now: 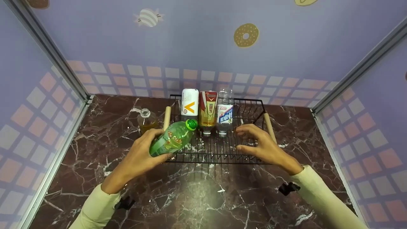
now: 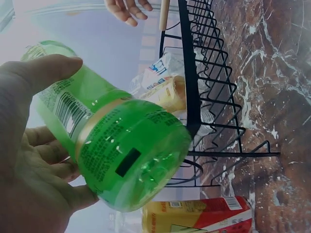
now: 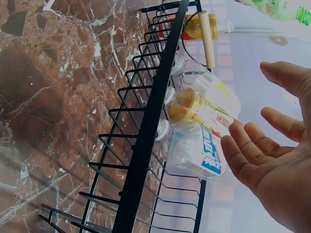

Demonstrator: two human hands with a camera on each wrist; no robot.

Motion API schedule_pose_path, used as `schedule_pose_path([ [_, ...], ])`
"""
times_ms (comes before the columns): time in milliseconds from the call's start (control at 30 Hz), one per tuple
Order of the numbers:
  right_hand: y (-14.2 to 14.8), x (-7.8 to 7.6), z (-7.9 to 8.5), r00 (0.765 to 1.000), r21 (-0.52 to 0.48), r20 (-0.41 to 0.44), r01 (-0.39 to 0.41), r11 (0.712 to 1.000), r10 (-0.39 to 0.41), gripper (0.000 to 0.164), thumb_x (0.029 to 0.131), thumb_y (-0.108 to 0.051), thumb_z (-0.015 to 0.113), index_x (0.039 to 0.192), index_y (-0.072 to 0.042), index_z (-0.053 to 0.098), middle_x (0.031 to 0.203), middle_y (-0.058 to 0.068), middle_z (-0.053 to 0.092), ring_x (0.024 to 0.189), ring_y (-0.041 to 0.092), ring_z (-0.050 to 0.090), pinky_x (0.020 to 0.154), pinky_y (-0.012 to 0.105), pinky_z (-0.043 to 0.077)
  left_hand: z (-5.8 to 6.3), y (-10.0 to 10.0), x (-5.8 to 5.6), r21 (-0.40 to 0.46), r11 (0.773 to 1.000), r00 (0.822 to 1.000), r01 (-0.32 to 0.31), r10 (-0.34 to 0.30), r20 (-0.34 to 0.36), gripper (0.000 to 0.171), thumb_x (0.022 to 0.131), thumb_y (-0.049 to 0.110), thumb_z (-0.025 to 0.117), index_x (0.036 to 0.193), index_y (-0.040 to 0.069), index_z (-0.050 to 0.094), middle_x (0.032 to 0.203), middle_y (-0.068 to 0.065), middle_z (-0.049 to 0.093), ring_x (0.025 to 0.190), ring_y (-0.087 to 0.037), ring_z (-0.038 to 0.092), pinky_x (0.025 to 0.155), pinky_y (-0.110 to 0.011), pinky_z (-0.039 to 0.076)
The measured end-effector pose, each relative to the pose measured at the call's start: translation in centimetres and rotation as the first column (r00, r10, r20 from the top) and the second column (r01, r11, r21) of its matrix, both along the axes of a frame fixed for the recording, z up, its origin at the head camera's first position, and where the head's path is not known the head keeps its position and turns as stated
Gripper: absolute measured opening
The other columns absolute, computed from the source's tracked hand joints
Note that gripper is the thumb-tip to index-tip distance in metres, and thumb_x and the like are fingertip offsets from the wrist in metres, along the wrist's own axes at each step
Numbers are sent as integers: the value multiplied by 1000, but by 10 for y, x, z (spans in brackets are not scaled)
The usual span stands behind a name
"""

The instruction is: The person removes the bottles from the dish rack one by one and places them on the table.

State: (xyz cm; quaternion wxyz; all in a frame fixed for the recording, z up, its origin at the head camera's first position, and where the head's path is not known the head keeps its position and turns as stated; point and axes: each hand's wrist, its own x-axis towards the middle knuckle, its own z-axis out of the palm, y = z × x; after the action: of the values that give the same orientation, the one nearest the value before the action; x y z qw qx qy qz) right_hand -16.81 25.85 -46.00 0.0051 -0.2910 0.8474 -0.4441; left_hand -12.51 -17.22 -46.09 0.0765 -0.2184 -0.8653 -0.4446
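My left hand [image 1: 141,154] grips a green plastic bottle [image 1: 173,138] round its body, tilted, its green cap pointing up and to the right. The bottle overlaps the left front of a black wire rack [image 1: 219,156] with wooden handles. In the left wrist view, the thumb lies across the label of the green bottle [image 2: 131,145]. Over the rack's right side, my right hand [image 1: 262,144] holds nothing, its fingers spread and a little bent. Leaning cap-down in the rack are a white-labelled bottle [image 1: 190,103], a red and gold bottle [image 1: 208,108] and a clear bottle [image 1: 224,114].
A bottle of amber liquid [image 1: 147,119] stands on the counter left of the rack, partly behind my left hand. The dark marbled counter [image 1: 197,194] runs in front of the rack. Patterned panels [image 1: 203,41] enclose the back and both sides.
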Motion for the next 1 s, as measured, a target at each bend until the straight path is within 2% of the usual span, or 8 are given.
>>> schedule_pose_path([
  [200, 4, -1, -1, 1000, -15, -10, 2, 1000, -2, 54, 91, -5, 90, 139, 4, 68, 144, 17, 66, 118, 37, 70, 101, 50, 63, -4, -7, 5, 62, 996, 998, -67, 66, 22, 69, 79, -3, 95, 138, -4, 59, 124, -17, 69, 106, -31, 68, 87, -45, 62],
  [367, 6, -3, -1, 1000, -29, 0, 9, 1000, -10, 54, 91, -5, 90, 140, 3, 68, 145, 17, 65, 122, 39, 70, 105, 55, 61, -8, -15, 8, 83, 988, 991, -131, 129, 20, 68, 80, 0, 96, 137, -1, 60, 116, -15, 72, 101, -29, 68, 85, -43, 60],
  [467, 7, -4, -2, 1000, -31, 13, 21, 999, -21, 54, 91, -6, 90, 140, 1, 69, 145, 16, 65, 123, 38, 69, 107, 54, 61, -11, -20, 10, 107, 982, 987, -158, 154, 41, 66, 81, 2, 96, 138, 0, 61, 117, -16, 74, 104, -31, 69, 88, -47, 60],
  [567, 9, -4, -3, 999, -34, 19, 32, 999, -31, 53, 91, -6, 90, 140, 1, 69, 145, 16, 66, 122, 41, 69, 107, 54, 61, -15, -24, 12, 133, 974, 982, -182, 174, 68, 66, 82, 4, 96, 139, 0, 62, 122, -19, 74, 111, -36, 71, 95, -54, 59],
  [667, 10, -4, -3, 999, -27, 11, 37, 999, -36, 53, 91, -6, 90, 139, 1, 69, 145, 16, 65, 122, 44, 69, 107, 51, 61, -20, -28, 13, 158, 965, 977, -207, 194, 94, 68, 82, 3, 96, 141, -2, 62, 125, -21, 74, 113, -37, 71, 99, -55, 58],
  [833, 13, -5, -3, 998, 7, -45, 55, 998, -54, 51, 92, -8, 90, 138, 1, 70, 145, 16, 67, 122, 37, 72, 107, 52, 61, -29, -35, 15, 189, 953, 968, -235, 211, 136, 69, 83, 0, 95, 143, -1, 61, 128, -19, 73, 117, -37, 71, 101, -42, 58],
  [900, 14, -7, -3, 995, 29, -74, 71, 997, -68, 51, 92, -10, 90, 137, 1, 71, 144, 15, 68, 122, 33, 73, 114, 52, 56, -33, -38, 15, 202, 948, 964, -246, 218, 153, 68, 84, 0, 94, 143, -2, 60, 131, -19, 72, 122, -39, 70, 103, -34, 56],
  [1000, 15, -8, -3, 994, 33, -77, 78, 996, -75, 49, 93, -9, 90, 137, 0, 71, 144, 14, 68, 121, 32, 74, 114, 48, 56, -39, -43, 14, 225, 939, 958, -262, 226, 174, 66, 86, -2, 92, 143, -3, 58, 136, -22, 70, 128, -42, 68, 106, -20, 51],
])
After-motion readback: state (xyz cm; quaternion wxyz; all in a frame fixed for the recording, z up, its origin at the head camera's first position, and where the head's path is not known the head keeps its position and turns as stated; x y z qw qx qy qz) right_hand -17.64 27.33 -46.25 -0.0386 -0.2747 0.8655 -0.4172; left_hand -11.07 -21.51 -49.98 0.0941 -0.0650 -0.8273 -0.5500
